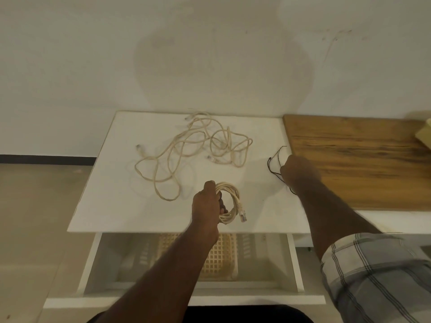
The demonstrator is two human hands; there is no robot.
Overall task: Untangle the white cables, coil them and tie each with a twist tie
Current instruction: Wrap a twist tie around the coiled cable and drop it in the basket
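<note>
White coiled cable (229, 201) gripped by left hand (206, 203) near table (112, 206) front edge to keep loops together; right hand (295, 170) pinches black twist ties (275, 163) for tying.

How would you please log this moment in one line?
left hand: holds coil | right hand: on ties | tangle: untouched

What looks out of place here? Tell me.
The drawer under the white tabletop hangs open, with a lattice basket inside. The loose cable lies tangled. Nothing looks spilled or damaged.
</note>
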